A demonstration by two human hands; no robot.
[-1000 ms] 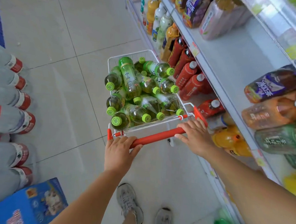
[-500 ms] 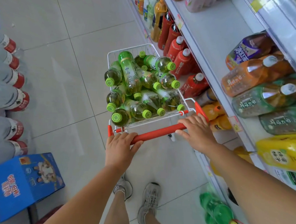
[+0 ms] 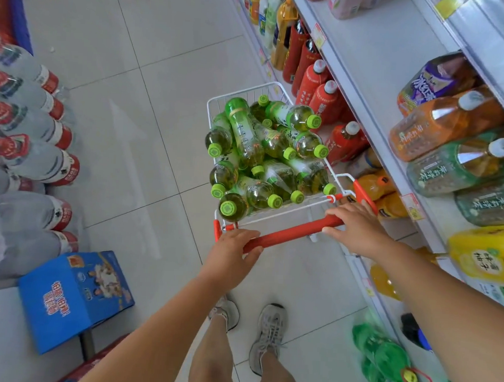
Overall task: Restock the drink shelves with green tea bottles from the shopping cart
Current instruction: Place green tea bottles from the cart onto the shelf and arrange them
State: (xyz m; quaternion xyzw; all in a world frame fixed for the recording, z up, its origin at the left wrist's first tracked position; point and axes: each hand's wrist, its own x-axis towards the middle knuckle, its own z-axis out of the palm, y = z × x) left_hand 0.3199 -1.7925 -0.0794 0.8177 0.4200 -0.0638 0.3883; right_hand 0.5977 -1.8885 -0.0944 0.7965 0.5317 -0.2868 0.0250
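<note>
A small white wire shopping cart stands in the aisle, piled with several green tea bottles with green caps lying on their sides. Both hands are on its red handle bar. My left hand grips the bar near its left end. My right hand curls round the bar near its right end. The drink shelves run along the right, with large bottles of orange, green and yellow drinks beside the cart.
Packs of water bottles with red labels are stacked on the left. A blue carton sits at the lower left. Red bottles fill the lower shelf ahead. Green bottles lie low on the right. Tiled floor stretches ahead.
The cart has rolled forward along the aisle with both hands on the handle. The shelves and water packs have slid back in view, and my feet have stepped forward.
</note>
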